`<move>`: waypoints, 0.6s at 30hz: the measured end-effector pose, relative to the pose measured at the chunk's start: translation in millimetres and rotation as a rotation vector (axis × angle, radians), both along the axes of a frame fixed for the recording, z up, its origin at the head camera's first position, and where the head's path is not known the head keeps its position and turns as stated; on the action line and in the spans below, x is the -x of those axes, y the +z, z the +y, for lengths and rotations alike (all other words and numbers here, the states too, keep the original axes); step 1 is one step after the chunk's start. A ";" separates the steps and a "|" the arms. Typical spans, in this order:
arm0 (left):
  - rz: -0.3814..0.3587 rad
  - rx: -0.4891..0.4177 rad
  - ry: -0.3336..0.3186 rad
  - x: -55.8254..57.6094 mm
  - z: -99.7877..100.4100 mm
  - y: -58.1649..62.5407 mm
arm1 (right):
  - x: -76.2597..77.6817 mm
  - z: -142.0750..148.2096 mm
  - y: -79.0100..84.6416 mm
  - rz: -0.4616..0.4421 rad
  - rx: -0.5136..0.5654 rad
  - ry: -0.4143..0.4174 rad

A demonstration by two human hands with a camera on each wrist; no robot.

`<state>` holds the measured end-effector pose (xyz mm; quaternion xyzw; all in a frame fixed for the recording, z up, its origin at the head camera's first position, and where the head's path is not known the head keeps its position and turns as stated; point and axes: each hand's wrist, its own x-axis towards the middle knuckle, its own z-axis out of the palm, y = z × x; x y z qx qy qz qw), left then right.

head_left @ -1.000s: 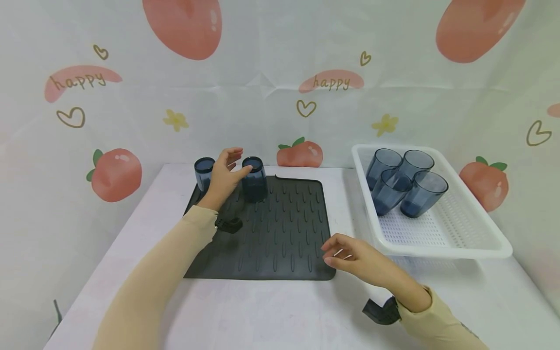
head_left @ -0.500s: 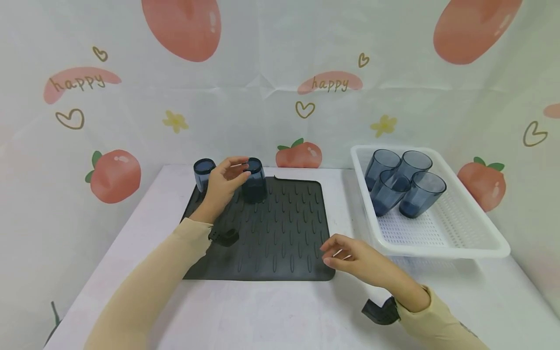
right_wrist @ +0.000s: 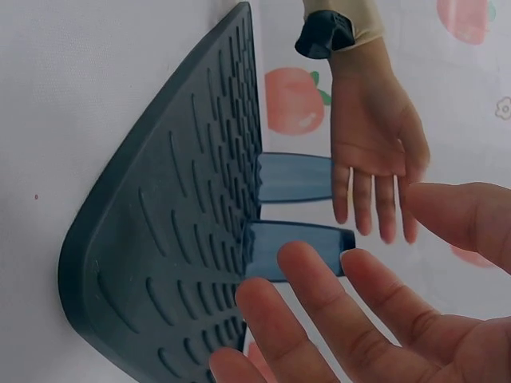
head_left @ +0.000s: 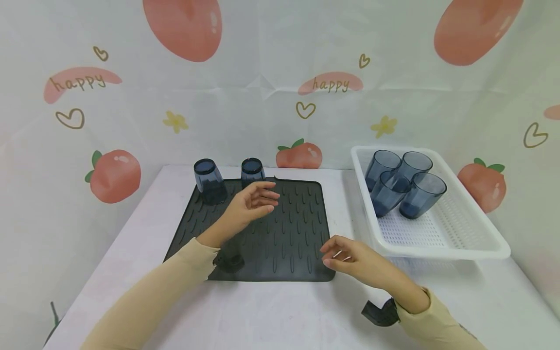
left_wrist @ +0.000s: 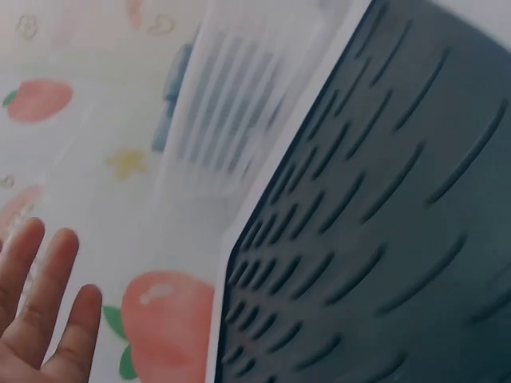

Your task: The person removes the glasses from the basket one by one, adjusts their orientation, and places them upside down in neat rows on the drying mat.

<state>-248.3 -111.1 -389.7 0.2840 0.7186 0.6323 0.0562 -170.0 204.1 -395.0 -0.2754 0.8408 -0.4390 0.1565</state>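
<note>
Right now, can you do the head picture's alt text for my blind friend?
A person's left hand hovers empty over a black ridged mat, the right hand by its near right corner. Two blue glasses stand upside down on the mat; four more are inside a white basket.

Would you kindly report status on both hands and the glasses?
Left hand over mat, right hand by its near right corner, both empty. Two glasses inverted on mat, four glasses in white basket. Left hand partly hiding one glass in head view.

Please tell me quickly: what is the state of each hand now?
Left hand: open, holding nothing, above the black mat.
Right hand: open, relaxed, holding nothing.
</note>
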 end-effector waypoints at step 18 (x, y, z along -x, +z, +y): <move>-0.124 0.311 -0.233 -44.1 32.5 -27.8 | -1.4 -0.2 6.2 0.011 0.008 -0.003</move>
